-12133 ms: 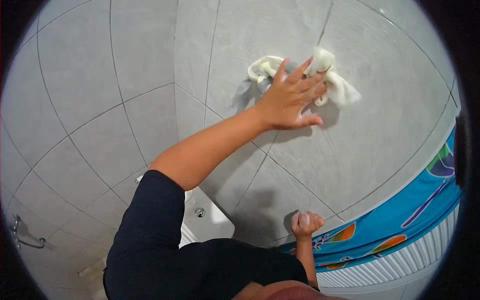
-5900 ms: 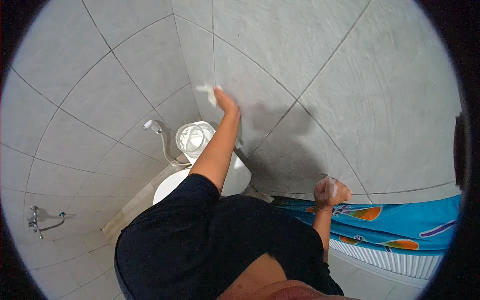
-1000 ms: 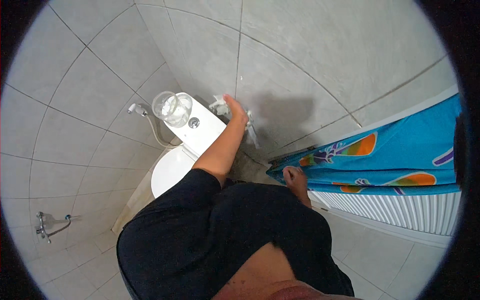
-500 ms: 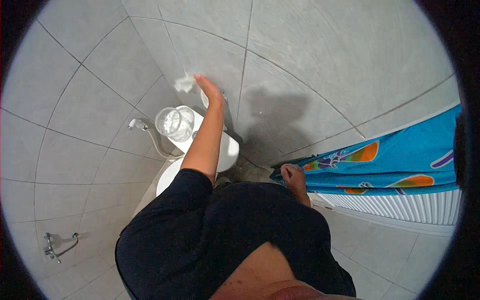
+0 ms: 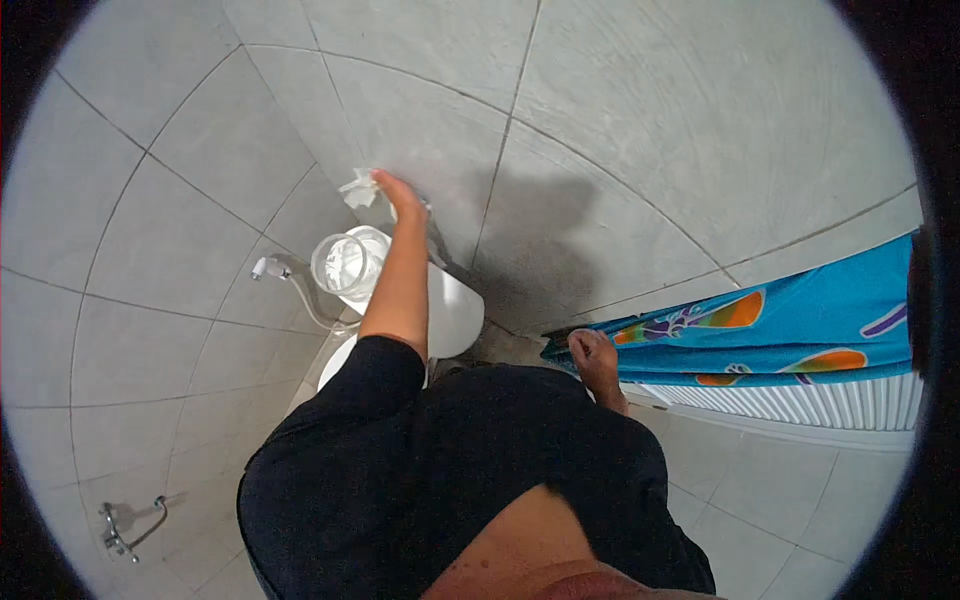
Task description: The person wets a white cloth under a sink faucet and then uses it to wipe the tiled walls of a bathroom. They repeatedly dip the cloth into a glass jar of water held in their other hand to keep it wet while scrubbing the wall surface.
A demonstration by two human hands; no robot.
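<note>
While your left arm stretches up and away from your body, nearly straight at the elbow, your left hand (image 5: 397,193) presses flat-fingered against the grey tiled wall (image 5: 640,130) with a crumpled white cloth (image 5: 359,188) pinned under the fingertips; the cloth sticks out to the left of the hand, just above the toilet cistern (image 5: 455,310). The hand is not clenched round the cloth; it lies spread over it, palm toward the tiles, close to a vertical grout line. Your forearm crosses over the cistern's top, and a clear glass jar (image 5: 344,265) stands on the cistern's left end, just beside the forearm and below the cloth. A white hose fitting (image 5: 268,268) juts from the wall left of the jar.

Your right arm hangs bent and close to your side. Your right hand (image 5: 590,351) is curled into a loose fist at the corner of a bright blue patterned curtain (image 5: 790,330); whether the fist grips the fabric or anything else, you cannot tell from here. A metal tap (image 5: 125,525) shows low on the left wall.
</note>
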